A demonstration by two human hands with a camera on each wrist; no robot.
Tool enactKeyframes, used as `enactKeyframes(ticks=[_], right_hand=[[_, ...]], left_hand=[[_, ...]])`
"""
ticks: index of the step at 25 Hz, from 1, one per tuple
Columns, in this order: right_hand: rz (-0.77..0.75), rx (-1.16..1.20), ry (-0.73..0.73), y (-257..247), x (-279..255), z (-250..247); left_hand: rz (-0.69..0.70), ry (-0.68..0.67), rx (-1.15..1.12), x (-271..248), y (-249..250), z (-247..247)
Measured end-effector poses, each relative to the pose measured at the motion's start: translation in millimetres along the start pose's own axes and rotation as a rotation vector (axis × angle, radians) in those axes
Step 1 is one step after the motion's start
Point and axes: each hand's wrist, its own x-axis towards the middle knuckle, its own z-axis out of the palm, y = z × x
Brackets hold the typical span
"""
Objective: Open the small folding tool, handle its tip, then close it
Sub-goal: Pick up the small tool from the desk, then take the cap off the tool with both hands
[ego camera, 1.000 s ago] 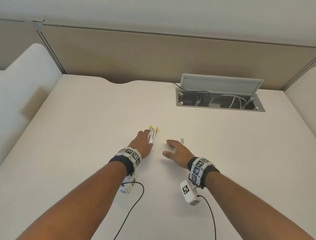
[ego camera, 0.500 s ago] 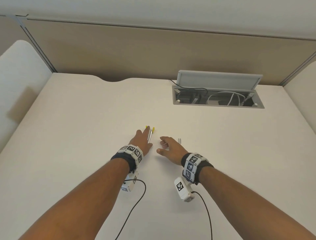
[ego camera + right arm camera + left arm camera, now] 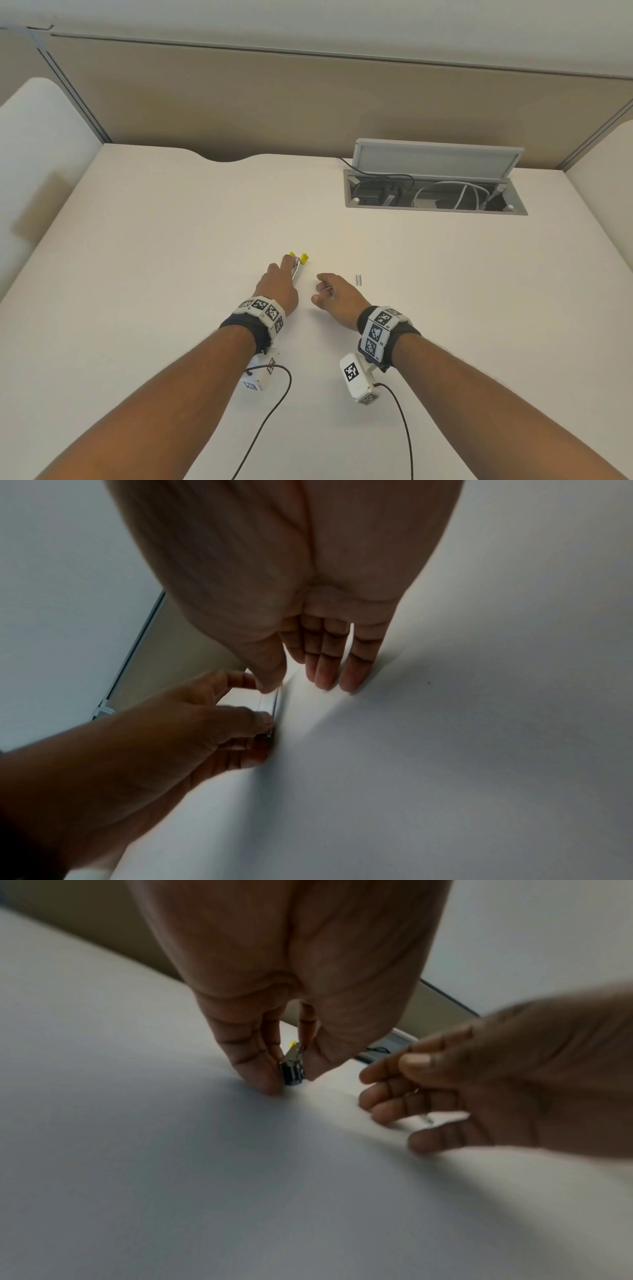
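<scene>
The small folding tool (image 3: 297, 270) is a slim metal piece with two yellow tips and lies on the white table (image 3: 171, 240). My left hand (image 3: 279, 286) holds it down. In the left wrist view the thumb and a finger pinch the tool's dark near end (image 3: 291, 1073). The head view shows the index finger stretched along it. My right hand (image 3: 334, 293) is a little to the right, apart from the tool. In the right wrist view its fingertips (image 3: 325, 680) rest straight on the table and its thumb reaches toward the tool (image 3: 275, 704). I see nothing gripped in it.
A tiny loose metal piece (image 3: 358, 279) lies just right of my right hand. An open cable hatch (image 3: 349, 192) with wires and a raised lid (image 3: 435, 157) sits at the back right. A beige partition (image 3: 308, 102) borders the table's far edge. Wrist-camera cables trail near me.
My right hand has slid left toward the left hand and its fingers have bent a little. The left hand has stayed on the tool.
</scene>
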Motion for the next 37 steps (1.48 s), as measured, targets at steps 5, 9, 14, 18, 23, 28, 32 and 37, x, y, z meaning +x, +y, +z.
enactKeyframes(ticks=[5, 9, 14, 18, 23, 28, 32, 37], right_hand=[[0.027, 0.118, 0.043, 1.4, 0.5, -2.3], [0.056, 0.321, 0.036, -2.5, -6.3, -4.0], [-0.004, 0.32, 0.058, 0.9, -16.7, 3.3], [-0.022, 0.311, 0.092, 2.0, -24.8, 4.8], [-0.046, 0.267, 0.057, -0.4, -30.8, 6.0], [-0.072, 0.185, 0.024, -0.6, -33.6, 9.4], [-0.099, 0.116, 0.01, -0.2, -35.8, 13.2], [-0.105, 0.082, 0.011, -4.3, -38.6, 13.1]], left_hand=[[-0.125, -0.169, -0.629, -15.7, -12.4, 5.6], [-0.133, -0.341, -1.064, -39.5, -15.7, 8.7], [-0.095, -0.454, -1.116, -59.1, -17.1, 11.3], [-0.105, -0.49, -1.042, -63.4, -14.9, 7.2], [-0.09, -0.203, -0.778, -54.0, -12.0, 8.0], [-0.012, -0.086, -0.597, -51.6, -9.3, 1.7], [-0.001, -0.117, -0.463, -52.3, -6.6, -0.9], [0.01, -0.173, -0.37, -55.1, 0.3, -1.6]])
